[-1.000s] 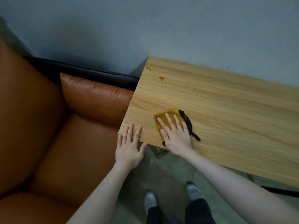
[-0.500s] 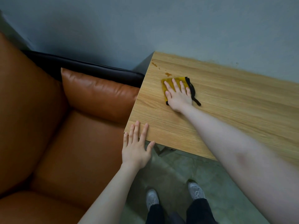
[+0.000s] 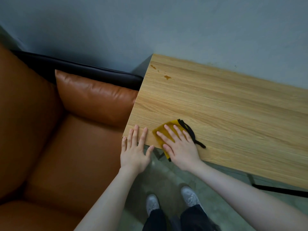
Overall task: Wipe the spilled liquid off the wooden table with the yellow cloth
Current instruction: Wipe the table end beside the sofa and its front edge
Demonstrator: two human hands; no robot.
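The right hand (image 3: pixel 180 147) lies palm-down on the yellow cloth (image 3: pixel 160 134), fingers extended, slightly spread and pressed flat; it grips nothing. The right forearm runs from the lower right corner of the view up to the wrist at the near table edge. The left hand (image 3: pixel 135 150) rests with its fingertips on the near left corner of the wooden table (image 3: pixel 225 117), fingers straight and moderately spread, thumb angled out below the table edge; the palm hangs past the edge. The two hands sit just beside each other without touching.

No brand, label or legible writing is visible on any surface.

The yellow cloth is mustard-coloured with a black trim (image 3: pixel 190 130) along its right side, ending in a loose black tail on the tabletop. It lies at the near edge of the table, and its lower corner overhangs that edge. The spilled liquid (image 3: pixel 167 77) appears as small brown spots at the far left corner of the table, well apart from the cloth. A brown leather sofa (image 3: pixel 50 130) stands just beside the table's left end.
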